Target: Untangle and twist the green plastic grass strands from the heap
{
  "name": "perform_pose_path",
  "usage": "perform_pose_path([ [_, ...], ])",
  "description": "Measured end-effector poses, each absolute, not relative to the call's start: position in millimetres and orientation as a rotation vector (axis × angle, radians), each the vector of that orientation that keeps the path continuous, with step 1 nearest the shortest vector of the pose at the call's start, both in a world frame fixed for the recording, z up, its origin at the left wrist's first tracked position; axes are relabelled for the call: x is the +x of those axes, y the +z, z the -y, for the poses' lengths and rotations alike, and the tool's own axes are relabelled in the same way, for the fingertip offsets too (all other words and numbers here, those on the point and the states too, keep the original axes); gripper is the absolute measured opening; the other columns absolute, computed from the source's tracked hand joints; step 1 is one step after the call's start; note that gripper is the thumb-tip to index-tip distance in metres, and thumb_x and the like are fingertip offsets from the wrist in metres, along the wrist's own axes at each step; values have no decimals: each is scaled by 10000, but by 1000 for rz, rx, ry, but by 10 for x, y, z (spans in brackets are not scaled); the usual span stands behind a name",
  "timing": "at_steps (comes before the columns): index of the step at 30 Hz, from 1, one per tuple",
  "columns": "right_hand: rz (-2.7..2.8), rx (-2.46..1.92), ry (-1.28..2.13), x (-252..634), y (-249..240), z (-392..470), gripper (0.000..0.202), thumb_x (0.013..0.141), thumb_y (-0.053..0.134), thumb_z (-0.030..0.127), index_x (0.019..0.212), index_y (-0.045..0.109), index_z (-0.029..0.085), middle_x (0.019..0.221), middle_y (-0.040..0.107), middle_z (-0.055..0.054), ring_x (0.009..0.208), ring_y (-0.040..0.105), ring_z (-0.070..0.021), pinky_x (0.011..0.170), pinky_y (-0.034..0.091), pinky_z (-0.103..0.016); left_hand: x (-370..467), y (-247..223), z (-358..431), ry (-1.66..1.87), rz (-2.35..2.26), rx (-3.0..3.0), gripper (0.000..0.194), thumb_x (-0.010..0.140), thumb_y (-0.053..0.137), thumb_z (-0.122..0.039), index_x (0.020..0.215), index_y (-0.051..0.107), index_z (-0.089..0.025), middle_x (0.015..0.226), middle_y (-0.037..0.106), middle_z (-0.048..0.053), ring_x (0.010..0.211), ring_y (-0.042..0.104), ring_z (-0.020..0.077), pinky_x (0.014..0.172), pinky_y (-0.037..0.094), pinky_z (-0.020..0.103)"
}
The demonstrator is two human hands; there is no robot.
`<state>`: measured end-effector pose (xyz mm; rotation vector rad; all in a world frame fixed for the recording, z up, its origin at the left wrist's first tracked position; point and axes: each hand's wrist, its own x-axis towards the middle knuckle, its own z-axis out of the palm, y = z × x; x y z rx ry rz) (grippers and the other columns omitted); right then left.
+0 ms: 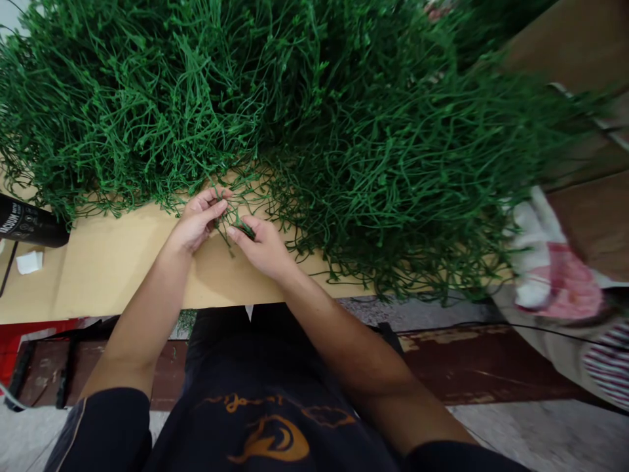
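Note:
A large heap of thin green plastic stems (196, 98) covers the back of the cardboard-topped table (118, 262). At the heap's front edge my left hand (200, 219) pinches a few green stems (230, 226) between thumb and fingers. Just to its right, slightly nearer me, my right hand (260, 244) is closed on more green stems, its thumb and index finger pressed together. The stems run between the two hands, which are close but apart. Parts of the stems inside the fingers are hidden.
A black vacuum bottle (32, 221) lies at the table's left edge, near a white paper piece (29, 262). Brown boxes (592, 216) stand at the right. Below them are a pink and white cloth (560, 275) and someone's striped clothing (609, 360). A brown bench (462, 364) runs behind me.

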<state>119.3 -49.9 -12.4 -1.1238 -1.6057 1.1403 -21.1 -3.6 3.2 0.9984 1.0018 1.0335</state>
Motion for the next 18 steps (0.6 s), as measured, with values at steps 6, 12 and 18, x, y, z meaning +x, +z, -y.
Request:
perform_pose_path([
  [6,1757,-1180,1081,1203,-91,515,265,791,471,272,594,308,206,557,295,50,546,288,-91,548,239,-254,-152,0,13,1176,-1135,919,163,725,626,-112,788,494,-185,651,530,-48,552,521,42,530,415,159],
  [12,2185,-606,1082,980,-64,994,200,816,411,159,622,386,195,615,462,5,626,418,-116,619,358,-253,-286,-31,-163,1382,-1269,717,149,785,585,-160,759,443,-202,603,476,-72,442,419,21,449,354,167],
  [18,2073,-809,595,1300,183,950,209,866,421,227,678,503,186,653,502,-15,651,447,-128,642,394,-280,-411,-51,-143,1333,-1201,839,179,744,661,-296,792,522,-195,668,542,-46,486,471,31,488,410,186],
])
